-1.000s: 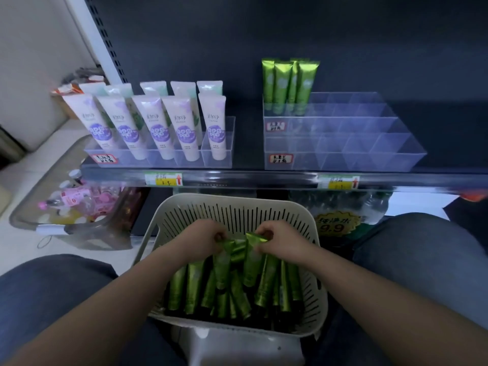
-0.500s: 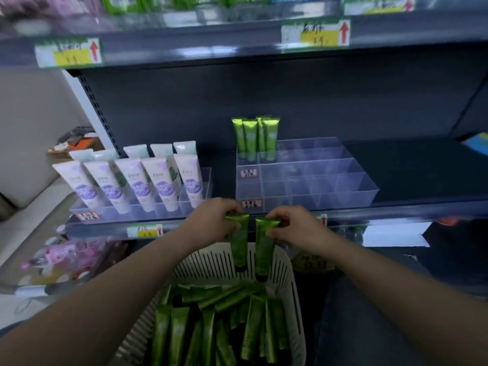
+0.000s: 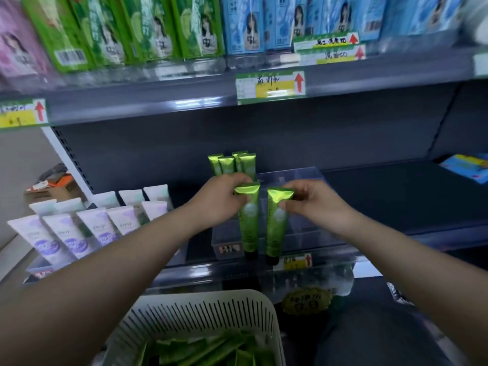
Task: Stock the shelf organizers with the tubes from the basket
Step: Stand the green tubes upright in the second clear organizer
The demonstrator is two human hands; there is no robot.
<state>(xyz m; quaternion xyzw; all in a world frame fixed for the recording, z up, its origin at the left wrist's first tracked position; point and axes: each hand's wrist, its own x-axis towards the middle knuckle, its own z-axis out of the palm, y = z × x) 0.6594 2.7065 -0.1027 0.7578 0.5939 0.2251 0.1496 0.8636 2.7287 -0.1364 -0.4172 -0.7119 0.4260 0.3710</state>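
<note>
Two hands were raised side by side in front of the clear organizer (image 3: pixel 303 178) on the dark shelf (image 3: pixel 396 196).

1. The left hand (image 3: pixel 224 196) gripped the left tube (image 3: pixel 249 223) near its crimped top, fingers and thumb clamped on it.
2. The right hand (image 3: pixel 314 202) pinched the right tube (image 3: pixel 277 223) in the same way, thumb and fingers closed on the upper part.
3. Both green tubes hung upright, crimped end up and dark cap down, just beside each other but apart. Their caps were level with the organizer's front wall. Whether they touched the organizer could not be told.

Four standing tubes (image 3: pixel 232 163) of the same green occupied the rear left compartments of the organizer, directly behind the left hand.

The basket (image 3: pixel 211 310), pale and slotted, sat below the shelf, nearest the camera. It held the loose tubes (image 3: pixel 200 352), lying flat in a heap.

Left of the organizer, white-and-purple tubes (image 3: pixel 79 233) stood in rows in a separate tray. On the shelf above, green boxes (image 3: pixel 132 27) stood left of blue boxes (image 3: pixel 264 22), with a price label (image 3: pixel 270 87) on the shelf edge.
</note>
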